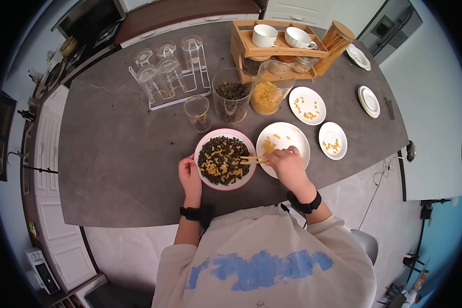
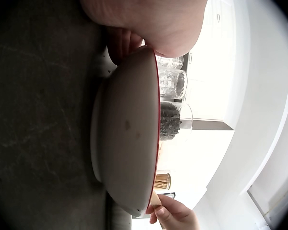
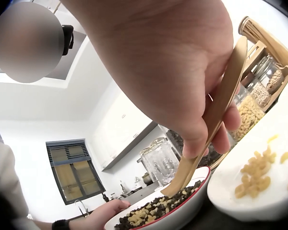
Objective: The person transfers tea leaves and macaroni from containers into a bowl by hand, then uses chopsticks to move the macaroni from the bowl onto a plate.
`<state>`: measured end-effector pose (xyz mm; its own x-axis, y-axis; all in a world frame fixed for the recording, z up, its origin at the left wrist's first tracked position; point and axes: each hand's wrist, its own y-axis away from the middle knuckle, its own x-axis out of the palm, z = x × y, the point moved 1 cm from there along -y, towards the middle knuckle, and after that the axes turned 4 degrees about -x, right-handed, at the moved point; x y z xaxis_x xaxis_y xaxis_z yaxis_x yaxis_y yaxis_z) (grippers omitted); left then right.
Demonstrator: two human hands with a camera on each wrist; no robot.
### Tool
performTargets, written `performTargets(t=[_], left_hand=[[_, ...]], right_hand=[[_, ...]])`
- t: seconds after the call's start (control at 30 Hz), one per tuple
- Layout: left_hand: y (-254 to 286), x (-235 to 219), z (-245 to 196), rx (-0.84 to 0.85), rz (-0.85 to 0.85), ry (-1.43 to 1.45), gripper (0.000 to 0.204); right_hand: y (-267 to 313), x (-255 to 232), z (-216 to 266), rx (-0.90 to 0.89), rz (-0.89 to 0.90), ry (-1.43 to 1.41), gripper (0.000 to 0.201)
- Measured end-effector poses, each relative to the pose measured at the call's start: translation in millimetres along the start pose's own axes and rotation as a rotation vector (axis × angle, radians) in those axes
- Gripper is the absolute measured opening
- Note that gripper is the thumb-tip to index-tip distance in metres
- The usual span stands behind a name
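A red-rimmed white bowl (image 1: pixel 203 177) holds dark pieces mixed with yellow macaroni. My left hand (image 1: pixel 190 177) holds the bowl's left edge, thumb at the rim and fingers against its outside in the left wrist view. My right hand (image 1: pixel 288 167) pinches wooden tongs (image 3: pixel 221 100), whose tips reach over the bowl's right side, low at the mix; whether they grip a piece cannot be told. Under the right hand lies a white plate (image 1: pixel 300 146) with a small pile of macaroni (image 3: pixel 254 175) on it, just right of the bowl.
Beyond the bowl stand a glass (image 1: pixel 197 114), a jar of dark pieces (image 1: pixel 232 97) and a jar of macaroni (image 1: pixel 267 97). Upturned glasses (image 1: pixel 169 74) sit in a rack. Two small plates (image 1: pixel 307 97) with macaroni lie to the right, a wooden shelf (image 1: pixel 277 50) behind.
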<state>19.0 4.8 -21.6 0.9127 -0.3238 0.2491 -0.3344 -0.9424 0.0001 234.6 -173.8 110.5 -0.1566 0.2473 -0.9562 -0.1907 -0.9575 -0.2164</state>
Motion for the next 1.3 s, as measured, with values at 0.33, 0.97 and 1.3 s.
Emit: performTargets(t=[0.33,0.97,1.3], left_hand=[[-1,0,1,0.004,0.013,0.010,0.005],[0,3,-2,0.024,0.007,-0.007,0.005],[0,3,-4,0.015,0.005,-0.005,0.005]], right_hand=[[-15,23,28,-0.162,-0.013,-0.036,0.020],[-32,48,51,-0.141,0.036,-0.068,0.021],[-30,48,60,-0.150,0.095,-0.035,0.021]])
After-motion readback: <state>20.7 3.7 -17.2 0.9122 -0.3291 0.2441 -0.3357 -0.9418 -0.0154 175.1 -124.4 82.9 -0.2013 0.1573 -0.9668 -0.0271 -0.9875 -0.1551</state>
